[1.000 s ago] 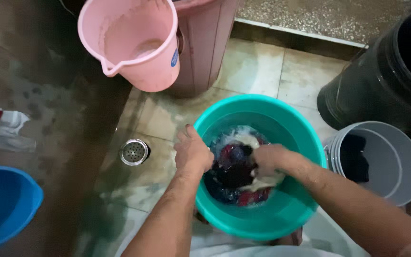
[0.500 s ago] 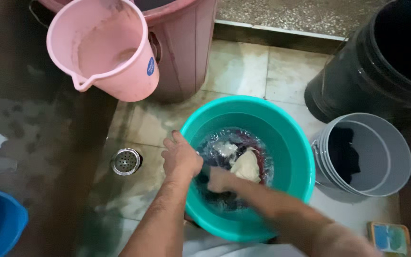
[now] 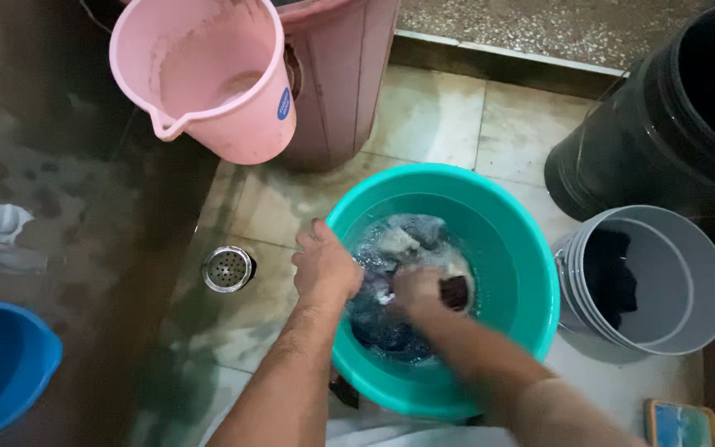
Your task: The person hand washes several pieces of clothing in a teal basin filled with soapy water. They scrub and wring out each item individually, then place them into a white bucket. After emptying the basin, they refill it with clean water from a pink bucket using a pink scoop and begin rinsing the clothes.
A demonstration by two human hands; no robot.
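We press our left hand (image 3: 324, 266) on the near-left rim of the teal tub (image 3: 516, 248), fingers curled into dark wet laundry (image 3: 391, 319). Our right hand (image 3: 417, 291) is closed on that cloth, mid-tub in sudsy water.

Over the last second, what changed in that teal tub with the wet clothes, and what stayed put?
The right hand drew back from the far side of the round teal plastic tub to its middle, kneading the soaked dark clothes so a pale piece surfaced. The left hand stayed at the tub's near-left rim, gripping the wash. The pink plastic jug, grey bucket and floor drain kept their places; only the camera shifted.
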